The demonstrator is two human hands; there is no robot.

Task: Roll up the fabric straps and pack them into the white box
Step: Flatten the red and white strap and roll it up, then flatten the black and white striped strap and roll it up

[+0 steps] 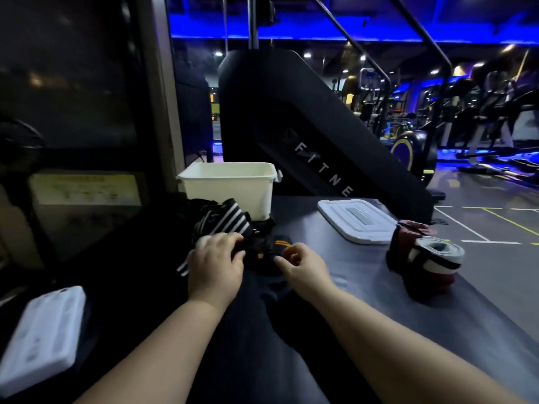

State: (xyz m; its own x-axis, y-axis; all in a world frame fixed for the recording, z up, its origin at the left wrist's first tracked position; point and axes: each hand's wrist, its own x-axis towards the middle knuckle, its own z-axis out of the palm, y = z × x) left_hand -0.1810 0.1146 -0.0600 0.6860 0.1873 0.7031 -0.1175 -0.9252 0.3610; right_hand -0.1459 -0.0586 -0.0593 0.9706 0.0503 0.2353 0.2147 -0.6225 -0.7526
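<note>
Straps [227, 220] — one heap (striped, orange-marked) beside one white box [230, 191].

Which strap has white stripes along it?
The black strap in front of the box, under the left hand. The orange-marked strap by the right hand has none; the rolls at the right are white and dark red.

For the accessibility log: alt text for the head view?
The left hand and right hand grip a black strap with orange marks on a grey table in a gym. Behind it, striped straps lie in front of an open white box; its lid and some rolled straps sit to the right.
</note>
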